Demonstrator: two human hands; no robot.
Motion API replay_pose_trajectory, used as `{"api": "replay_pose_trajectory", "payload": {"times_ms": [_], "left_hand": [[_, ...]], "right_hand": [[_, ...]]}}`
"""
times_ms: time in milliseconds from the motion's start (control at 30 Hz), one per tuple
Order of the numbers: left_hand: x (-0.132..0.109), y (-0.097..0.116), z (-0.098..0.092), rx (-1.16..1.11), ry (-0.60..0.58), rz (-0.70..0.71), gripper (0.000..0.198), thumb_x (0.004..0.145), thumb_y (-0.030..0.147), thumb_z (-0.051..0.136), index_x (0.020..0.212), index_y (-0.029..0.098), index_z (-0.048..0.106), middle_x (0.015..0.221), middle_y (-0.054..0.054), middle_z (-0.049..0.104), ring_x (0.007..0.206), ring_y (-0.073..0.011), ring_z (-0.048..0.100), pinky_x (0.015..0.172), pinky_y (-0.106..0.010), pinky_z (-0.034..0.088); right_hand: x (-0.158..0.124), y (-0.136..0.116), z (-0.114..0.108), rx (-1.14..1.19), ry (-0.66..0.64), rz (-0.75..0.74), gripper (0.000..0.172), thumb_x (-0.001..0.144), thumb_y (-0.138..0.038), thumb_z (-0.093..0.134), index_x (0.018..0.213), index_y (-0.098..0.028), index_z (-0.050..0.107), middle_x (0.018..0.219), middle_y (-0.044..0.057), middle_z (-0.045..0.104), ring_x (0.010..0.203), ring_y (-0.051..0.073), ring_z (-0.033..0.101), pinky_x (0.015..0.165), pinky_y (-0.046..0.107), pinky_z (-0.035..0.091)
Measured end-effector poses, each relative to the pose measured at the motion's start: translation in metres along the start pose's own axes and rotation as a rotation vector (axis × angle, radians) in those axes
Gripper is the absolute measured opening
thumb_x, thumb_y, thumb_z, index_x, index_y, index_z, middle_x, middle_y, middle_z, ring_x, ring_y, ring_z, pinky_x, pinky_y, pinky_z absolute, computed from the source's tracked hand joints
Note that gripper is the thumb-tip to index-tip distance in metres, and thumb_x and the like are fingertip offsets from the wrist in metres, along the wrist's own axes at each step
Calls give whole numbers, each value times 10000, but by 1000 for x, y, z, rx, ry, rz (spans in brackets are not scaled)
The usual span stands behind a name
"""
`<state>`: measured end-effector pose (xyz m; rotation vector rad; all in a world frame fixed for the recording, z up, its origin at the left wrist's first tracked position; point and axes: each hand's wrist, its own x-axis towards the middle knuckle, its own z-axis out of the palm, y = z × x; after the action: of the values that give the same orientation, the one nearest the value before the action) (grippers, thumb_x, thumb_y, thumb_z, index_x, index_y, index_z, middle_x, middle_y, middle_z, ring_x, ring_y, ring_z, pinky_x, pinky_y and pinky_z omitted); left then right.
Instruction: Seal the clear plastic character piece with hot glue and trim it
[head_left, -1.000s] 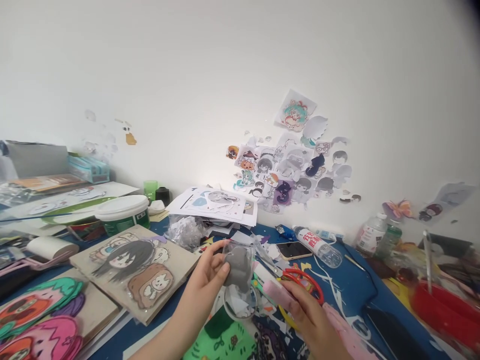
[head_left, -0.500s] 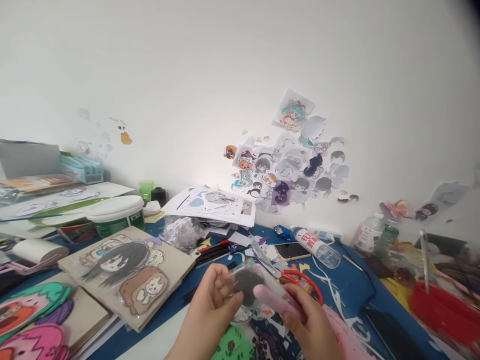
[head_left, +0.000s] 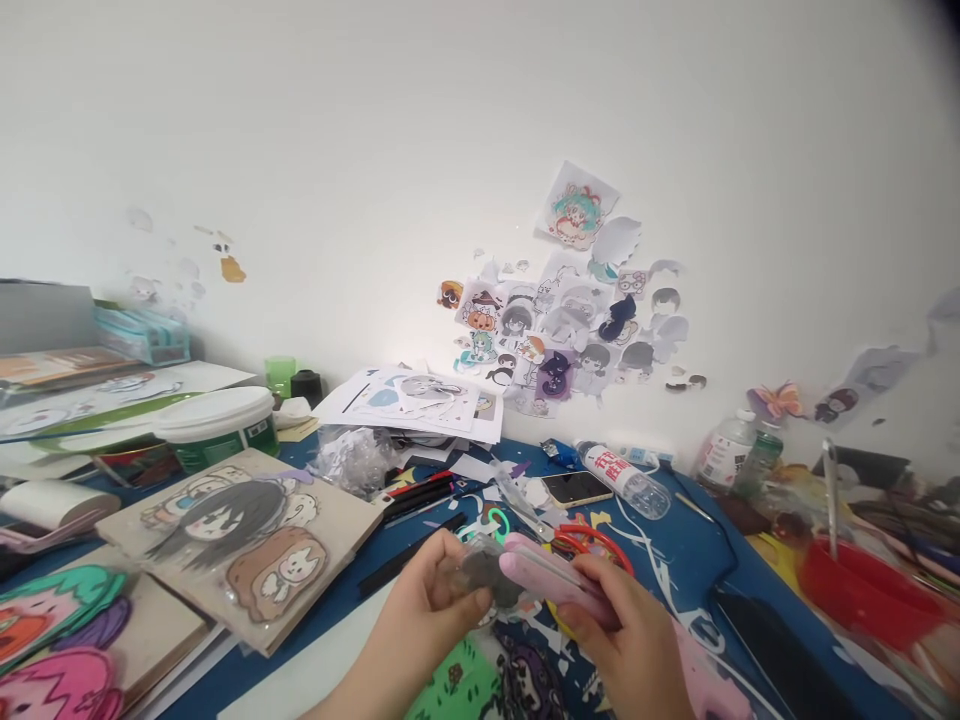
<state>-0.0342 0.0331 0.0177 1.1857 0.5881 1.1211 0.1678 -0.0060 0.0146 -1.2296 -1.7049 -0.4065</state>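
Observation:
My left hand [head_left: 420,615] pinches a dark grey cutout in clear, shiny film [head_left: 486,572] between thumb and fingers. My right hand [head_left: 637,635] is wrapped round a pink stapler [head_left: 541,568], its two long jaws pointing left at the cutout's right edge. Whether the jaws touch the film I cannot tell. Beneath my hands lie a green patterned piece [head_left: 456,685] and a dark purple-and-black cutout [head_left: 531,680] among paper scraps. Red-handled scissors [head_left: 596,545] rest just beyond my right hand.
At left, boards with taped paper characters [head_left: 247,530] lie near a white-lidded tub [head_left: 217,415]. A water bottle [head_left: 626,480] and phone [head_left: 576,488] lie at the back; a red bowl [head_left: 862,600] stands right. Drawings [head_left: 570,330] cover part of the wall.
The pink stapler has turned in my right hand, so both jaws now show apart, and moved up beside the cutout. The cutout has tilted flatter. The view has shifted slightly right.

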Motion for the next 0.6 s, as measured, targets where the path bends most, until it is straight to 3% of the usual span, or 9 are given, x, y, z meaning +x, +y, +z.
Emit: {"api": "replay_pose_trajectory", "payload": {"times_ms": [100, 200, 267, 367, 533, 600], "left_hand": [[3, 10, -8, 212, 44, 82, 240, 657, 264, 737, 799, 212, 551, 852, -12, 637, 806, -186, 585, 710, -275, 427], [0, 22, -10, 558, 124, 320, 401, 621, 249, 765, 992, 265, 615, 1105, -60, 621, 1095, -292, 505, 949, -382, 344], [-4, 27, -7, 768, 87, 493, 405, 626, 276, 772, 1005, 282, 631, 1089, -67, 632, 1076, -307, 508, 969, -413, 321], [-7, 27, -3, 1084, 1, 697, 196, 715, 267, 702, 899, 247, 639, 887, -62, 664, 902, -271, 562, 962, -438, 302], [1, 14, -13, 1534, -154, 886, 140, 809, 277, 603, 930, 208, 590, 863, -46, 664, 877, -240, 570, 962, -414, 289], [5, 8, -18, 1592, -143, 966, 152, 858, 325, 537, 924, 198, 586, 858, -42, 658, 872, -231, 573, 948, -416, 308]], "right_hand": [[2, 3, -2, -45, 23, -46, 381, 840, -565, 473, 866, -205, 594, 733, 39, 713, 610, 191, 679, 495, 249, 498], [4, 3, -1, -100, 21, -133, 394, 842, -578, 459, 853, -202, 579, 693, 32, 689, 584, 192, 652, 504, 267, 467], [5, 0, 0, -137, 11, -231, 401, 851, -576, 438, 838, -198, 571, 663, 27, 676, 556, 188, 632, 505, 273, 444], [6, -4, 1, -186, -1, -334, 406, 867, -556, 416, 848, -183, 573, 671, 35, 680, 569, 193, 626, 539, 286, 434], [3, -1, 6, -201, -94, -335, 425, 883, -543, 384, 866, -168, 583, 695, 44, 669, 606, 200, 616, 591, 306, 434], [1, 1, 8, -185, -126, -304, 443, 903, -537, 334, 872, -173, 585, 712, 48, 665, 624, 204, 612, 589, 310, 427]]}}
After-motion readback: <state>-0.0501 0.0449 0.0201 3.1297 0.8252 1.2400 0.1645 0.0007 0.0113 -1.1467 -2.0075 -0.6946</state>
